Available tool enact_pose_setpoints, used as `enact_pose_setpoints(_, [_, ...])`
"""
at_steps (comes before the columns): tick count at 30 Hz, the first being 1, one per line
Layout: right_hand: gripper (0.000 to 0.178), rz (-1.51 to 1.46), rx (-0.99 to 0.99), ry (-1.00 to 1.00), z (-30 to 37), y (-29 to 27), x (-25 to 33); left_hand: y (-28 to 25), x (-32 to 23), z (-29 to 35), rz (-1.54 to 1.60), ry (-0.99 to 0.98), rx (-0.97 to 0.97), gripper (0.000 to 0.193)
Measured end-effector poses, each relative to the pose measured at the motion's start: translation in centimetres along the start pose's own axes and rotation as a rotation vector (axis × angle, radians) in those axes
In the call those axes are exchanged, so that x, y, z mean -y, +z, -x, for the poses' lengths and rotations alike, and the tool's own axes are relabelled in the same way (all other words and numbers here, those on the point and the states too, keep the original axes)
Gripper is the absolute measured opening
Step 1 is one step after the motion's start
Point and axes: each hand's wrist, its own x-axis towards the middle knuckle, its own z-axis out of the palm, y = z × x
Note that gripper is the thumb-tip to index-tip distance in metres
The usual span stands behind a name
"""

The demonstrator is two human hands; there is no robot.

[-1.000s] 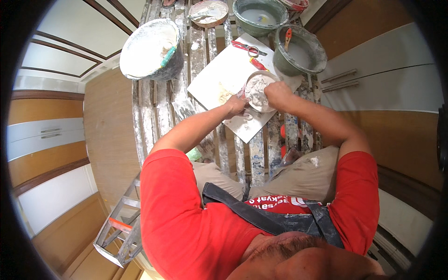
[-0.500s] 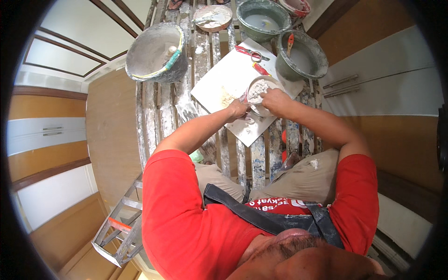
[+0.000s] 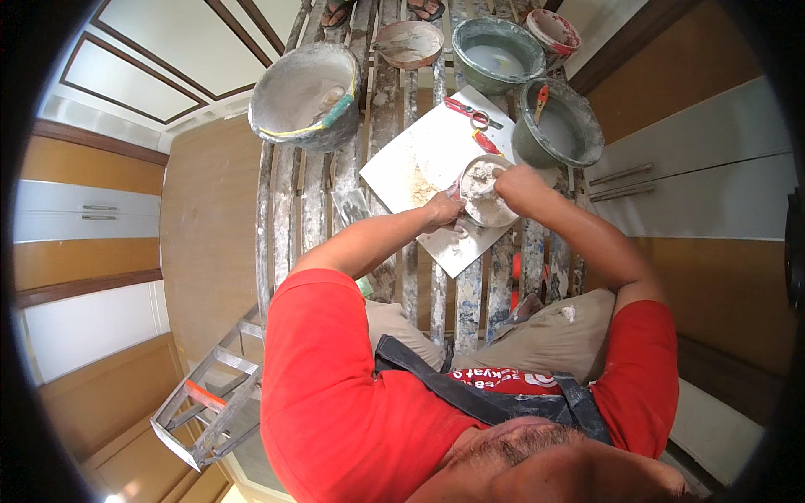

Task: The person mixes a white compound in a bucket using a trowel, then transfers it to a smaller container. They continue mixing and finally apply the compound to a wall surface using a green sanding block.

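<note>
At the left stands the bucket (image 3: pixel 285 88), well apart from the hands. Next comes the board (image 3: pixel 390 172), white and flat; its corner points toward the person. The left hand (image 3: pixel 444 210) is at the left side of the bowl (image 3: pixel 493 216), with its fingers bent around the wall, so I judge that it grips there. The bowl is over the right part of the board; I cannot tell if it rests or is lifted. It looks stiff and rather light, though the paste (image 3: pixel 480 178) inside, which seems thick and soft, should add weight. Wet paste could make the rim slippery, so the outer wall is the better place for holding. The mouth faces up; being round, the bowl shows no clear long axis. The right hand (image 3: pixel 518 189) is curled over the right rim; I cannot tell what it pinches. Beyond are 2 tubs (image 3: pixel 549 147).
</note>
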Motion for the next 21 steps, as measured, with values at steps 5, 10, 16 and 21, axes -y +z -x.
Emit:
enact_pose_setpoints(5, [0.014, -0.044, -0.044, 0.132, -0.7, 0.5, -2.6, 1.0, -0.7, 0.1, 0.056, -0.032, 0.008, 0.068])
enact_pose_setpoints(10, [0.015, -0.019, 0.037, 0.017, -0.7, 1.2, -0.7, 0.4, 0.4, -0.9, 0.063, 0.013, -0.029, 0.07])
enact_pose_setpoints(16, [0.014, -0.057, 0.08, 0.126, 1.1, -0.4, -2.3, 0.7, 0.4, -1.1, 0.117, -0.01, -0.006, 0.071])
enact_pose_setpoints(21, [0.013, -0.052, 0.132, 0.057, 0.8, 0.5, 0.1, 0.4, 1.2, -2.0, 0.107, -0.014, -0.006, 0.07])
